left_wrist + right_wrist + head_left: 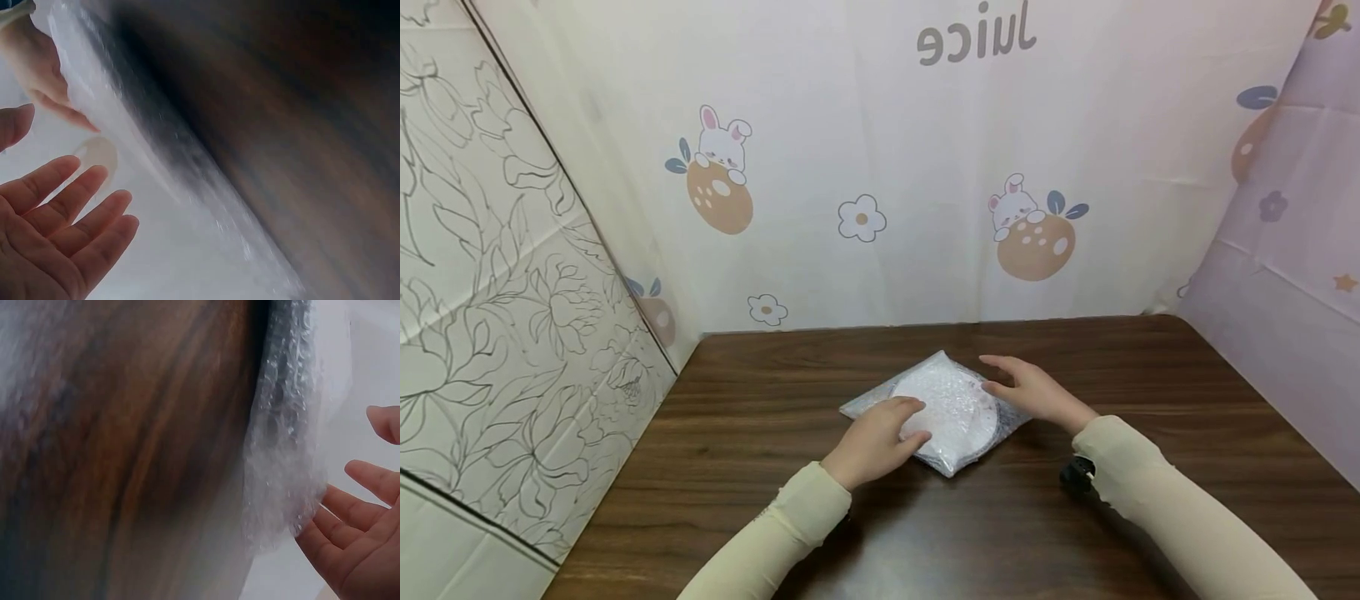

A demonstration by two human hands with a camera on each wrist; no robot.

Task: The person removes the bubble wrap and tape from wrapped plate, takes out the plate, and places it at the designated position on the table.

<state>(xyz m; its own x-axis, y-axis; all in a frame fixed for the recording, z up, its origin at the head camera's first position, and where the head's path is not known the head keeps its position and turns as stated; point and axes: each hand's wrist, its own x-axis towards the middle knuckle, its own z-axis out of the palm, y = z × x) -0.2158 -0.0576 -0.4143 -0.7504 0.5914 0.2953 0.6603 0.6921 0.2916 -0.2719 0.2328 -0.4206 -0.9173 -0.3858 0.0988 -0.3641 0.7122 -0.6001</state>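
A round white disc (936, 404) lies inside a clear bubble-wrap sheet (950, 462) with its corners pointing outward, on the table. My left hand (880, 437) is at its near left side, thumb and fingers spread apart, overlapping the wrap in the head view. Over the right side reaches my right hand (1033, 390), thumb apart from the fingers. In the right wrist view its fingertips are right at the edge of the bubble wrap (281, 469). The left wrist view shows the left hand's fingers (100, 234) extended beside the wrapped disc, gripping nothing.
The table (760, 433) has a dark brown wood-grain top. A white printed curtain (865, 125) hangs along its back edge, with a floral panel (512, 292) at left and a lilac curtain (1285, 292) at right. A black device (1077, 475) is at the right cuff.
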